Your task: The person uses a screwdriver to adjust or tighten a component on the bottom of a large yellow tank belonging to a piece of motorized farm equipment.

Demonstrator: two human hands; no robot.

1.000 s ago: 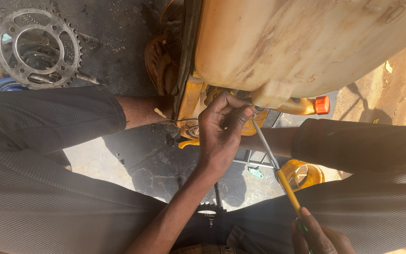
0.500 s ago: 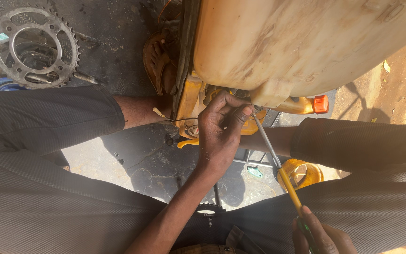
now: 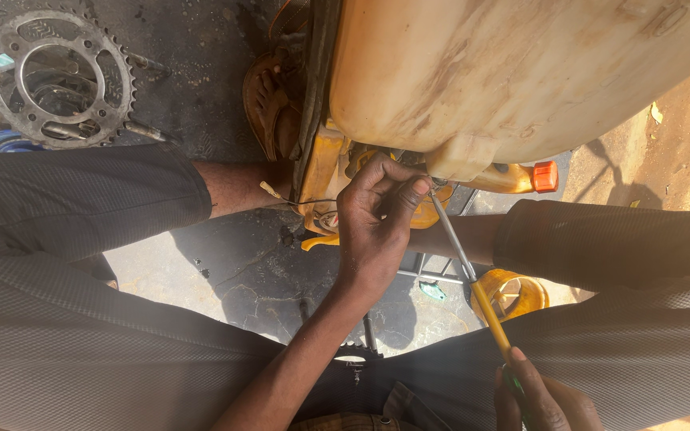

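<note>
Under the cream plastic tank [image 3: 521, 72], left hand [image 3: 377, 227] pinches the fitting at the screwdriver [image 3: 473, 279] tip. Right hand [image 3: 541, 399] is closed around its handle, near the lap. Fastener apparently not out yet. Sprocket [image 3: 57, 76] lies well left of the hands.

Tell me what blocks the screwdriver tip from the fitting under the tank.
Nothing visible blocks it. The screwdriver runs clear from the right hand up to the fitting under the tank; the left hand pinches beside the tip.
</note>
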